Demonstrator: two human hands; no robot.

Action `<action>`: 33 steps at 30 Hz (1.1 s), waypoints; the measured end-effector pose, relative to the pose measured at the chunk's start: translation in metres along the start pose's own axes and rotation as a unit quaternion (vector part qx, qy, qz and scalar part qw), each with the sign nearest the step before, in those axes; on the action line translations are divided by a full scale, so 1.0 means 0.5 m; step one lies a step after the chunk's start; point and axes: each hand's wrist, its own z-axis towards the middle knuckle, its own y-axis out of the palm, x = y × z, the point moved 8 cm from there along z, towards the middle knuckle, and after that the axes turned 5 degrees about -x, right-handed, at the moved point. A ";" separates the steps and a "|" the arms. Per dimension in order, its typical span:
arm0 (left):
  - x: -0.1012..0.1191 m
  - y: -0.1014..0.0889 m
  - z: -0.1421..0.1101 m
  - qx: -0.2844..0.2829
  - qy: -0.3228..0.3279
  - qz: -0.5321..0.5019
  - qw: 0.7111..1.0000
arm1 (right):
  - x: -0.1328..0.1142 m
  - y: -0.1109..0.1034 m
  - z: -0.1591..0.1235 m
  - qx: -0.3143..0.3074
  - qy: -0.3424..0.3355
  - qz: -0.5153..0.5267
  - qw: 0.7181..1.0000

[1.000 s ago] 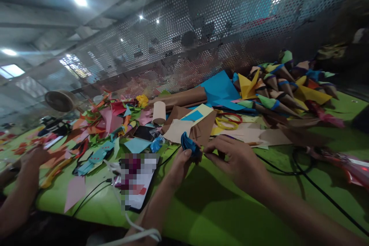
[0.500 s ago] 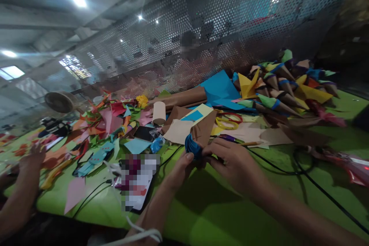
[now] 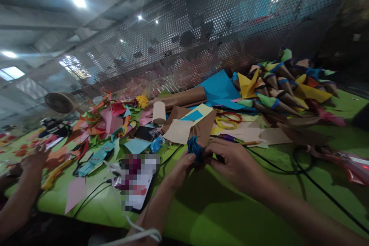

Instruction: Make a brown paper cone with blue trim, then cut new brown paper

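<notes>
We are holding a blue folded paper piece above the near part of the green table. Our left hand is clamping its lower left side, the thumb pressing on the front and the fingers curling behind. Our right hand is meeting its right edge, thumb and forefinger drawn nearly together; we cannot tell whether they are pinching the paper. Just beyond, a beige paper sheet is lying beside brown paper, and scissors with yellow and red handles are resting farther right, near a pencil. Left of our hands, a dark phone is lying near a crumpled blue wrapper. Paper cones are heaping up at the far right.
</notes>
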 end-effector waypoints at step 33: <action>0.020 0.026 0.002 -0.026 0.018 -0.042 0.999 | -0.002 0.005 0.000 0.013 -0.038 -0.107 0.993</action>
